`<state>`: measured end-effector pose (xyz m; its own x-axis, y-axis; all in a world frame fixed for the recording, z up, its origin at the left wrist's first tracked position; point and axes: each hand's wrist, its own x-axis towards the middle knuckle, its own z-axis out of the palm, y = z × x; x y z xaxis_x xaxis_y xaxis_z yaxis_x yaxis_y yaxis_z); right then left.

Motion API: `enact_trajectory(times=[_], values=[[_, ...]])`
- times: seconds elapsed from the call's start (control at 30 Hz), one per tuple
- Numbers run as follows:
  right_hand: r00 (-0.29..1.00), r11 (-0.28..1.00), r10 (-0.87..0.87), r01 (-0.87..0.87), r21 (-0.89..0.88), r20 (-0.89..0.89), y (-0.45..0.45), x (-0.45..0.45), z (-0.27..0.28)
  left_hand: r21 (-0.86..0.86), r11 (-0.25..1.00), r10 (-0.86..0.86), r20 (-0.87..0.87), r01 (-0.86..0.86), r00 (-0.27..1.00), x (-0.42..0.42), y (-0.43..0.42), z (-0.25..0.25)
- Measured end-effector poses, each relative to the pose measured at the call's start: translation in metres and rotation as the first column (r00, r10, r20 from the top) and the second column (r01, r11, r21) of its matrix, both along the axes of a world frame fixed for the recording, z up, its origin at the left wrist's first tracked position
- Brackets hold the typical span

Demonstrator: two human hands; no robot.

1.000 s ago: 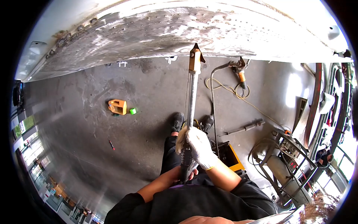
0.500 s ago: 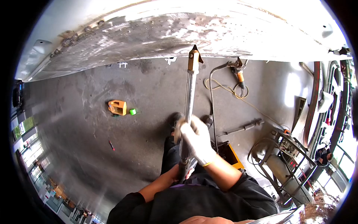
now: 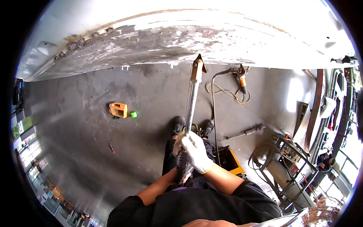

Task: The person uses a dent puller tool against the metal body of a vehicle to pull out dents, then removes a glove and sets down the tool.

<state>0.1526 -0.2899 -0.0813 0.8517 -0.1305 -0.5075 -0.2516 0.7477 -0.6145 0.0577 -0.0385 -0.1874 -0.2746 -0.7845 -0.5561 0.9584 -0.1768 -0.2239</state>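
A long slide hammer [image 3: 192, 102] with a brass-coloured head and a dark pointed tip runs up from my lap. Its tip appears at the lower part of a car body panel [image 3: 151, 42], ground to bare metal; whether they touch I cannot tell. My right hand [image 3: 195, 150], in a white glove, is closed around the shaft at the dark sliding grip. Below it, close to my body, my left hand [image 3: 174, 176] is wrapped round the black rear handle; most of its fingers are hidden behind the tool.
An orange angle grinder [image 3: 243, 80] lies on the floor with its cord coiled. A black cable [image 3: 214, 109] hangs by my right leg, beside a yellow-edged box [image 3: 237, 162]. To the left is a cut orange jug [image 3: 118, 110]. A wheeled machine [image 3: 283, 170] stands right.
My right hand, blurred before, is now sharp and has come down the shaft towards the rear handle. The view has tilted slightly, so the panel and tool tip sit lower. My left hand keeps its hold.
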Motion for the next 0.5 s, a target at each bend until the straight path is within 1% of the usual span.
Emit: enact_trajectory(times=[0.03, 0.07, 0.13, 0.17, 0.2, 0.23, 0.27, 0.3, 0.33, 0.37, 0.4, 0.43, 0.47, 0.5], values=[[0.998, 0.997, 0.046, -0.049, -0.061, -0.040, -0.002, 0.000, 0.008, 0.006, 1.000, -0.021, 0.062, 0.021, 0.998, 0.002, -0.002, 0.009], [0.993, 0.989, 0.083, -0.092, -0.118, -0.079, -0.002, 0.003, 0.015, 0.007, 1.000, -0.018, 0.062, 0.018, 0.998, 0.006, -0.005, 0.018], [0.994, 0.989, 0.075, -0.084, -0.118, -0.079, 0.000, 0.002, 0.019, 0.094, 0.988, -0.118, -0.028, 0.120, 0.993, 0.018, -0.011, 0.035], [0.995, 0.990, 0.067, -0.076, -0.119, -0.078, 0.000, 0.004, 0.019, 0.093, 0.988, -0.118, -0.022, 0.120, 0.993, 0.017, -0.016, 0.043], [0.995, 0.990, 0.071, -0.079, -0.118, -0.073, -0.002, 0.006, 0.022, 0.321, 0.942, 0.010, 0.271, -0.101, 0.962, 0.006, -0.024, 0.052], [0.992, 0.991, 0.022, -0.038, -0.125, -0.128, -0.005, 0.010, 0.026, 0.402, 0.885, 0.052, 0.415, -0.234, 0.908, 0.002, -0.031, 0.057], [0.982, 0.991, -0.033, 0.008, -0.131, -0.188, -0.006, 0.012, 0.028, 0.459, 0.812, 0.051, 0.559, -0.359, 0.828, -0.002, -0.039, 0.063], [0.992, 0.997, -0.030, 0.020, -0.081, -0.122, -0.005, 0.009, 0.018, 0.444, 0.782, 0.119, 0.582, -0.437, 0.805, -0.002, -0.045, 0.068], [0.992, 0.997, -0.037, 0.027, -0.078, -0.123, -0.004, 0.006, 0.016, 0.227, 0.959, -0.042, 0.706, -0.170, 0.707, 0.011, -0.033, 0.061], [0.995, 0.999, -0.030, 0.032, 0.018, -0.097, -0.003, 0.003, 0.013, 0.013, 0.996, -0.058, 0.860, 0.092, 0.508, 0.024, -0.022, 0.055], [0.997, 0.993, -0.025, 0.033, 0.113, -0.075, -0.002, -0.001, 0.012, 0.093, 0.979, -0.192, 0.123, 0.181, 0.974, 0.021, -0.014, 0.033], [0.995, 0.947, -0.076, 0.094, 0.308, -0.070, 0.002, -0.002, 0.014, -0.005, 0.968, -0.249, -0.049, 0.249, 0.967, 0.012, -0.005, 0.018], [0.994, 0.947, -0.076, 0.096, 0.308, -0.076, 0.002, -0.004, 0.013, -0.087, 0.967, -0.244, -0.067, 0.238, 0.968, 0.001, 0.001, 0.009], [0.996, 0.956, -0.061, 0.077, 0.284, -0.063, 0.003, -0.005, 0.013, -0.122, 0.969, -0.224, -0.087, 0.212, 0.971, -0.011, 0.004, -0.001]])
